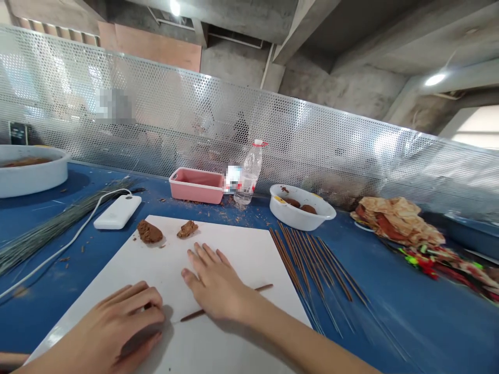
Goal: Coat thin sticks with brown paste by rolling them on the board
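My right hand [214,280] lies flat on a white board [241,249], fingers spread, pressing across a thin brown paste-coated stick [261,286] whose ends show on both sides of the hand. My left hand [125,322] rests curled at the board's near left corner, and whatever lies beneath its palm is hidden. Two lumps of brown paste sit at the board's far edge: a larger one [149,231] and a smaller, crumbly one [187,229]. Both are beyond my fingertips and apart from each other.
Several brown-coated sticks [312,262] lie fanned on the blue table right of the board. Behind are a white bowl of paste [300,206], a pink tray [196,185], a water bottle [249,174], a power bank [117,212] with cable, a bundle of thin sticks [50,231], and a crumpled cloth [397,221].
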A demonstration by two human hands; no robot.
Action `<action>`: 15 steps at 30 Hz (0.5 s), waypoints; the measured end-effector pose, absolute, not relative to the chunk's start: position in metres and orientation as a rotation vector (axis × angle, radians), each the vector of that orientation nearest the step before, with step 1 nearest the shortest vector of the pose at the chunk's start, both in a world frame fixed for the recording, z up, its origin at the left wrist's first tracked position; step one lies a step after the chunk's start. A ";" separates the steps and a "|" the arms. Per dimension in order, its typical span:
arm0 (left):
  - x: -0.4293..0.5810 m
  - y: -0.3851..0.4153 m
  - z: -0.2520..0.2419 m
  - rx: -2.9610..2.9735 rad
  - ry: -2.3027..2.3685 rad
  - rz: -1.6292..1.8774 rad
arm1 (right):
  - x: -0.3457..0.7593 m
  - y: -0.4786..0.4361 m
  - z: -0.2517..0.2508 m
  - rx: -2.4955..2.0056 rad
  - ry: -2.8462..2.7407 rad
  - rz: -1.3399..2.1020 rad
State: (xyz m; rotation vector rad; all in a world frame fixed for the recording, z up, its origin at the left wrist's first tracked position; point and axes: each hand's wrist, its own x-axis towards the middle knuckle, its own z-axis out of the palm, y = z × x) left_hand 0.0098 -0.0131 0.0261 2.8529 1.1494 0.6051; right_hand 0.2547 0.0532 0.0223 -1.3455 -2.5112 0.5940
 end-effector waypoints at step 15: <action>0.011 0.005 0.011 3.042 1.135 0.740 | 0.260 0.065 0.014 -1.489 -2.440 0.529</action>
